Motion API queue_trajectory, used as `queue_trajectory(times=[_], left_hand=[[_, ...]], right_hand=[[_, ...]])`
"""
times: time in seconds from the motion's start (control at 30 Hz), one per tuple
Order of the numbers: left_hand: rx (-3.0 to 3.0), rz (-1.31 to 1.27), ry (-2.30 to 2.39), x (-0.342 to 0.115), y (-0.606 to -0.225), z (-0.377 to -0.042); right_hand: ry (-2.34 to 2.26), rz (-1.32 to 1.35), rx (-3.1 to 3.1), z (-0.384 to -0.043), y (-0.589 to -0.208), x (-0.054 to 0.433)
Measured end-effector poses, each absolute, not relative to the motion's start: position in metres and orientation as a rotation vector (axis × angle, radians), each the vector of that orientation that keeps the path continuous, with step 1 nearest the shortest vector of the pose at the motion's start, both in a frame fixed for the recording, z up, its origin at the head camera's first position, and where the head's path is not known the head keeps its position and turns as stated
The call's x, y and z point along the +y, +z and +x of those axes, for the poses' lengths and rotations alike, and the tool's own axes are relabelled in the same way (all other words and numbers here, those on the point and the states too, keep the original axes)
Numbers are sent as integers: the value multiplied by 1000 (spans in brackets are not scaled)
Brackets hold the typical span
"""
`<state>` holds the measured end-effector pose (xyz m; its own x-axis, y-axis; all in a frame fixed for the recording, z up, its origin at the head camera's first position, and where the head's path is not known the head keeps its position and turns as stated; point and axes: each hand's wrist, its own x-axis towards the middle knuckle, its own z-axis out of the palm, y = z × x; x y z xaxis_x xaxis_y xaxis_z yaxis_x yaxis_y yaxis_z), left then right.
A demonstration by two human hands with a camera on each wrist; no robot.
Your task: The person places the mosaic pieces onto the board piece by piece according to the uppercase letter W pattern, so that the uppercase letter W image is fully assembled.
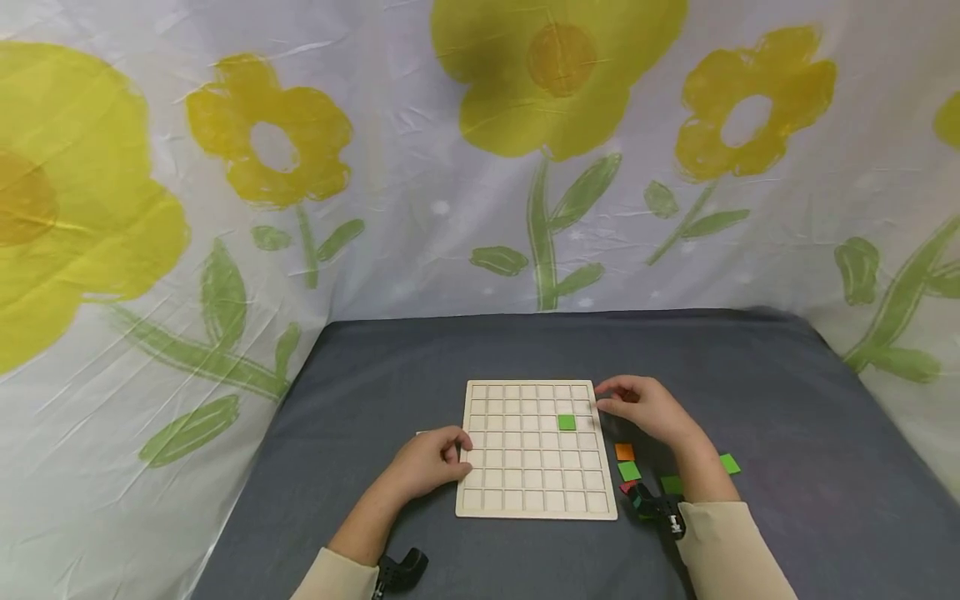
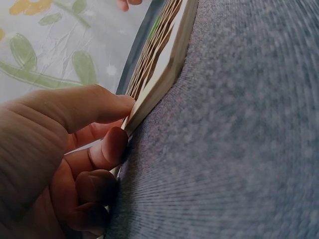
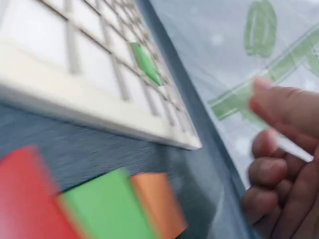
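Observation:
A pale wooden grid board point(image 1: 536, 515) lies on the dark cloth, and one green square tile point(image 1: 567, 422) sits in a cell toward its upper right. My left hand point(image 1: 433, 460) grips the board's left edge, pinching it between thumb and fingers, as the left wrist view shows up close. Just off the board's upper right edge hovers my right hand point(image 1: 641, 407). Its fingers are loosely bent with a gap between thumb and index finger, and nothing shows in it in the right wrist view.
Right of the board lie loose tiles: an orange tile point(image 1: 625, 452), a green tile point(image 1: 629, 472), a red tile point(image 3: 31, 199) and further green ones, partly hidden by the right forearm. A flower-printed curtain point(image 1: 420, 208) rises behind the dark cloth point(image 1: 390, 358).

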<state>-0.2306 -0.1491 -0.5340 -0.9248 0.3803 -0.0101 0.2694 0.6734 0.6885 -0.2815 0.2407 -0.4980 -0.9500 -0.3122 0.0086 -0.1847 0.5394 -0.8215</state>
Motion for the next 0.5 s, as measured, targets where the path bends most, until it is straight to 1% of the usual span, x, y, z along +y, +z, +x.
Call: queue_trajectory(times=[0.5], left_hand=[[2739,531,1082,-150,-535,-230]], right_hand=[[-1349,-414,2721,-247,-498,269]])
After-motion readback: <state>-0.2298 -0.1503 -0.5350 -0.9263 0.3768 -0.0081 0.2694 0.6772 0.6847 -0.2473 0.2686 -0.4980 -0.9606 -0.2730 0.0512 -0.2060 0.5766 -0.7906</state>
